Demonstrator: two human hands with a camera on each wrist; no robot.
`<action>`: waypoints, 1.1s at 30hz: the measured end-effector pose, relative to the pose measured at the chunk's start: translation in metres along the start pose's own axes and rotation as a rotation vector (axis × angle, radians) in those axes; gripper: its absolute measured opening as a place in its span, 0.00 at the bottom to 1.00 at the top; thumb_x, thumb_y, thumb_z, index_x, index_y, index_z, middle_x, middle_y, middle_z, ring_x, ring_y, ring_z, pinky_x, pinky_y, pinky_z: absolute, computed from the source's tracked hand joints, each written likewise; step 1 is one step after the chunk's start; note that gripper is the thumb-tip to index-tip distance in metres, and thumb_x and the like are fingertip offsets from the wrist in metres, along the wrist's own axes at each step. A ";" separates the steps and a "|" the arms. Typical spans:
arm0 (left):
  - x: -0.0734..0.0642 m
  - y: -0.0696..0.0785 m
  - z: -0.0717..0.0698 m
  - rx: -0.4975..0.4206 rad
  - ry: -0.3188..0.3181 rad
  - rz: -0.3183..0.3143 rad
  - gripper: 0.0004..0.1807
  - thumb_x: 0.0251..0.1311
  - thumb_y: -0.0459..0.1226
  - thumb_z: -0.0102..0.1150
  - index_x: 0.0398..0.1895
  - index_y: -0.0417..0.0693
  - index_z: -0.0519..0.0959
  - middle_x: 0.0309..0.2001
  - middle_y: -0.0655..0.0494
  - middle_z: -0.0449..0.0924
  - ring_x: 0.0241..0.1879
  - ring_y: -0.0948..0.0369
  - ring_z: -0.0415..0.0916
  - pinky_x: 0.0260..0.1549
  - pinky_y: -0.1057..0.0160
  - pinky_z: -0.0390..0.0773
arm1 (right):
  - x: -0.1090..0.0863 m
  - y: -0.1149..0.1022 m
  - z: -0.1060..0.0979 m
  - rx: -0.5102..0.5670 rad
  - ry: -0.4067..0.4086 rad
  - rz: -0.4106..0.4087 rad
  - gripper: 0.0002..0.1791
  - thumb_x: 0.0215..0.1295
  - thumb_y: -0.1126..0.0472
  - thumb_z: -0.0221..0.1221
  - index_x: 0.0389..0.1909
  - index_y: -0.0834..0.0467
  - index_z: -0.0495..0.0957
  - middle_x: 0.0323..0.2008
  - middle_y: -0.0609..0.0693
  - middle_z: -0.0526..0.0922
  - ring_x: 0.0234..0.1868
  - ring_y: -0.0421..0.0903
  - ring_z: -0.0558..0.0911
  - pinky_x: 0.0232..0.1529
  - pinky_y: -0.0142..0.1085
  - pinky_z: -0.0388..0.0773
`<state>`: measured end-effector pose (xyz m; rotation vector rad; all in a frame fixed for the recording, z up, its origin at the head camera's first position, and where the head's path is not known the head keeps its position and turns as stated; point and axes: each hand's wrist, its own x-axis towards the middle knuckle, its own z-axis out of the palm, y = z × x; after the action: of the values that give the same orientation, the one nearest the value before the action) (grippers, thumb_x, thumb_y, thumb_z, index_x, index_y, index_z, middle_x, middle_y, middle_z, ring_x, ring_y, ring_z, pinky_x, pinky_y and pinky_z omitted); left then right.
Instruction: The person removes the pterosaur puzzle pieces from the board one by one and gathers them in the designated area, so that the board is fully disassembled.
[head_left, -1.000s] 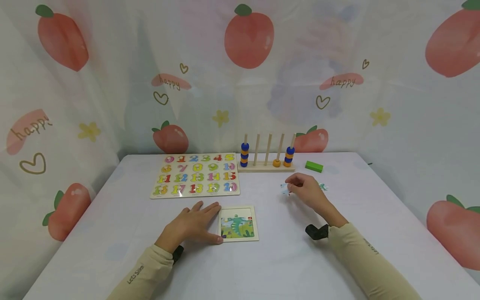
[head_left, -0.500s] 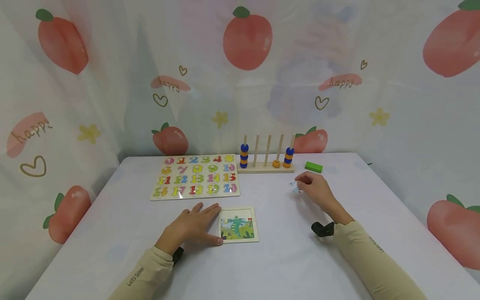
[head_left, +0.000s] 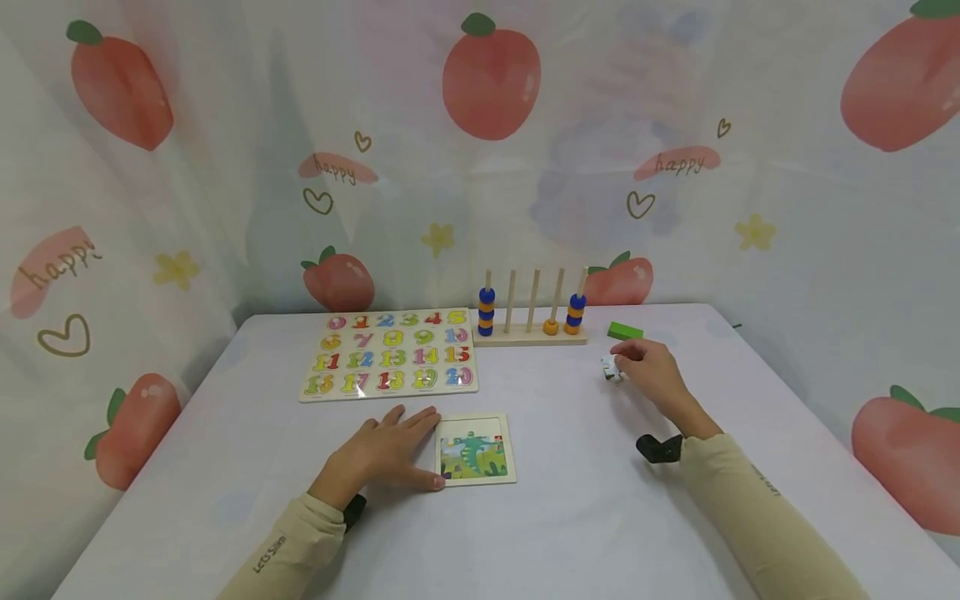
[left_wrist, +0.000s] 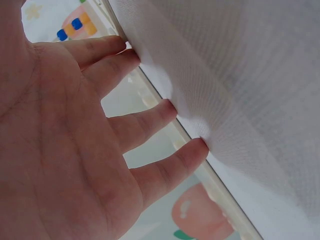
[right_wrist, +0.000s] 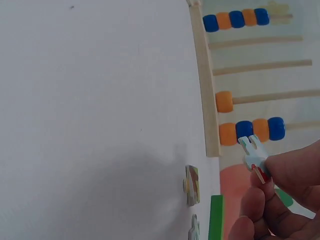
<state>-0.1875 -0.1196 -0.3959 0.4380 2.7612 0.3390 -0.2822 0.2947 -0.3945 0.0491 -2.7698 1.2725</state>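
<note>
My left hand [head_left: 385, 456] lies with its fingers spread beside a small framed dinosaur jigsaw [head_left: 476, 454]; thumb and fingertips touch the frame's left edge. The jigsaw shows a green dinosaur, with a pale bare strip along the top of the tray. In the left wrist view, the palm and straight fingers of that hand [left_wrist: 70, 145] fill much of the picture. Farther right, my right hand [head_left: 654, 379] pinches a jigsaw piece [right_wrist: 254, 156], pale blue with a bit of red, between thumb and forefinger above the table. Two more jigsaw pieces [right_wrist: 192, 185] lie below it in the right wrist view.
A number puzzle board [head_left: 390, 354] lies at the back left. Next to it stands a wooden bead rack [head_left: 528, 336] with blue and orange beads on upright pegs. A green block [head_left: 626, 331] lies just behind the right hand. Patterned cloth [head_left: 420, 183] hangs behind the table.
My right hand has moved to the right, keeping the jigsaw piece pinched, toward the pieces near the green block. The left hand has stayed at the framed jigsaw.
</note>
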 end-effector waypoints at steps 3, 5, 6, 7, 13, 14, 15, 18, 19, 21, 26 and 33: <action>0.000 0.000 0.000 -0.006 -0.002 -0.002 0.56 0.54 0.61 0.79 0.84 0.54 0.64 0.83 0.55 0.60 0.82 0.39 0.49 0.75 0.30 0.54 | 0.002 0.004 -0.003 -0.017 0.025 -0.003 0.15 0.80 0.66 0.55 0.57 0.71 0.81 0.51 0.66 0.82 0.49 0.58 0.77 0.42 0.35 0.77; 0.000 0.000 0.001 -0.006 -0.001 0.001 0.56 0.54 0.61 0.79 0.84 0.54 0.64 0.83 0.55 0.60 0.82 0.39 0.49 0.75 0.30 0.54 | 0.003 0.006 -0.006 -0.026 0.042 -0.008 0.15 0.79 0.67 0.55 0.56 0.72 0.81 0.49 0.66 0.82 0.48 0.57 0.78 0.41 0.36 0.77; 0.000 0.000 0.001 -0.007 -0.001 0.000 0.56 0.55 0.61 0.79 0.84 0.54 0.64 0.83 0.56 0.60 0.82 0.39 0.49 0.75 0.30 0.54 | 0.004 0.007 -0.007 -0.031 0.049 -0.009 0.15 0.79 0.67 0.55 0.56 0.72 0.81 0.49 0.67 0.82 0.48 0.57 0.77 0.40 0.36 0.76; 0.000 0.000 0.000 -0.006 0.000 0.001 0.56 0.55 0.61 0.78 0.84 0.54 0.64 0.83 0.56 0.60 0.82 0.39 0.49 0.75 0.30 0.54 | 0.004 0.008 -0.008 -0.034 0.057 -0.006 0.15 0.79 0.67 0.55 0.56 0.72 0.81 0.49 0.67 0.82 0.47 0.57 0.77 0.40 0.37 0.76; -0.001 -0.001 0.000 -0.004 0.001 -0.003 0.56 0.55 0.61 0.78 0.84 0.54 0.64 0.83 0.56 0.60 0.82 0.40 0.49 0.75 0.30 0.54 | 0.007 0.015 -0.016 -0.059 0.069 0.025 0.17 0.79 0.66 0.52 0.58 0.73 0.79 0.50 0.68 0.81 0.48 0.59 0.77 0.40 0.37 0.75; -0.001 -0.001 -0.001 -0.003 0.001 -0.002 0.56 0.55 0.61 0.79 0.84 0.54 0.64 0.83 0.55 0.60 0.82 0.40 0.50 0.75 0.30 0.54 | 0.008 0.017 -0.016 -0.068 0.071 0.030 0.17 0.78 0.66 0.51 0.58 0.73 0.79 0.51 0.68 0.81 0.48 0.59 0.77 0.40 0.38 0.76; -0.001 -0.001 -0.001 -0.003 0.000 -0.003 0.56 0.55 0.61 0.79 0.84 0.53 0.64 0.83 0.55 0.60 0.82 0.40 0.50 0.75 0.30 0.54 | 0.008 0.019 -0.017 -0.079 0.075 0.034 0.17 0.78 0.66 0.51 0.58 0.73 0.79 0.51 0.68 0.81 0.48 0.59 0.77 0.40 0.39 0.76; -0.001 0.000 -0.002 0.001 -0.007 -0.004 0.56 0.56 0.61 0.78 0.84 0.54 0.64 0.83 0.55 0.59 0.82 0.40 0.49 0.76 0.31 0.54 | 0.010 0.025 -0.019 -0.108 0.092 0.043 0.17 0.78 0.66 0.50 0.57 0.72 0.79 0.50 0.69 0.81 0.48 0.61 0.78 0.42 0.43 0.77; -0.002 0.000 -0.003 0.001 -0.007 -0.003 0.56 0.56 0.61 0.78 0.84 0.53 0.64 0.83 0.55 0.60 0.82 0.40 0.49 0.76 0.31 0.54 | 0.011 0.027 -0.020 -0.113 0.098 0.046 0.17 0.78 0.66 0.50 0.57 0.72 0.80 0.50 0.69 0.81 0.48 0.61 0.78 0.43 0.44 0.77; -0.002 0.001 -0.003 -0.002 -0.008 -0.003 0.56 0.56 0.61 0.78 0.84 0.53 0.64 0.83 0.55 0.60 0.82 0.40 0.49 0.76 0.31 0.54 | 0.012 0.030 -0.022 -0.117 0.107 0.051 0.17 0.77 0.66 0.50 0.56 0.72 0.80 0.50 0.69 0.82 0.48 0.62 0.79 0.45 0.47 0.77; -0.001 0.001 -0.001 -0.006 -0.003 0.000 0.56 0.55 0.61 0.79 0.84 0.53 0.64 0.83 0.56 0.60 0.82 0.40 0.49 0.75 0.31 0.55 | 0.013 0.038 -0.026 -0.139 0.127 0.054 0.16 0.76 0.68 0.50 0.55 0.73 0.79 0.47 0.69 0.82 0.46 0.62 0.80 0.42 0.46 0.77; -0.004 0.001 -0.004 -0.015 -0.001 0.006 0.56 0.55 0.61 0.79 0.84 0.53 0.64 0.83 0.55 0.60 0.82 0.39 0.49 0.75 0.30 0.54 | 0.014 0.044 -0.034 -0.164 0.152 0.081 0.17 0.76 0.67 0.49 0.56 0.74 0.78 0.48 0.70 0.82 0.45 0.62 0.80 0.43 0.47 0.78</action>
<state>-0.1847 -0.1207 -0.3908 0.4422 2.7548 0.3608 -0.2969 0.3493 -0.4049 -0.1661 -2.7566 1.0140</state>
